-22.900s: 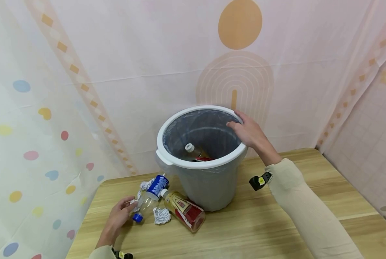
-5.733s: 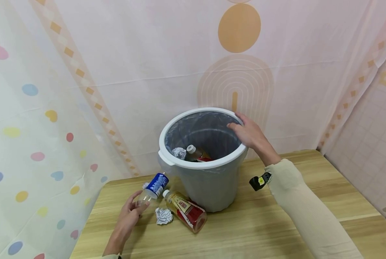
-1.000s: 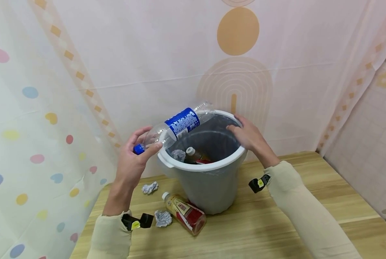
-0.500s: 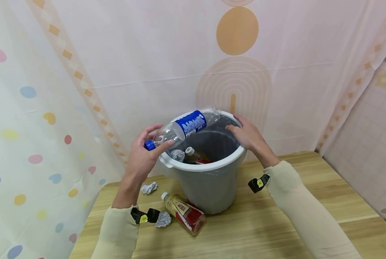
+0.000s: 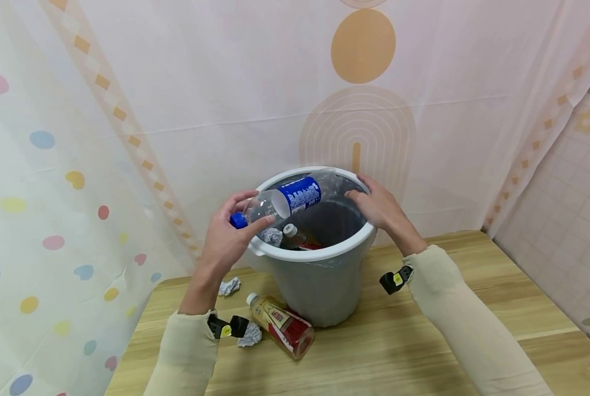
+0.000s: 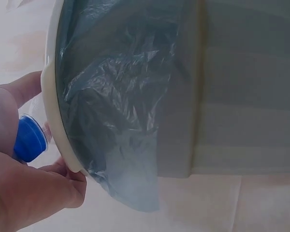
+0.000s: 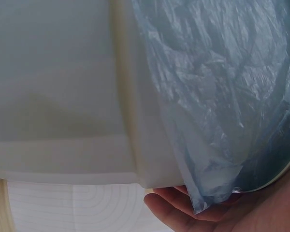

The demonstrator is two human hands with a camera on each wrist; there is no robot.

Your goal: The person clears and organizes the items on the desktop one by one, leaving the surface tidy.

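Gripping clear bottle (image 5: 287, 199), blue cap, blue label, lying sideways

The bin (image 5: 319, 286) hides the far end of the tea bottle (image 5: 282, 325), the left sleeve (image 5: 186, 352) half covers a paper ball (image 5: 250, 334), and the bin's depths stay unseen.

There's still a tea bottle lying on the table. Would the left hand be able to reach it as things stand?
Probably not yet: the left hand grips the water bottle over the bin. The tea bottle lies uncovered below that arm.
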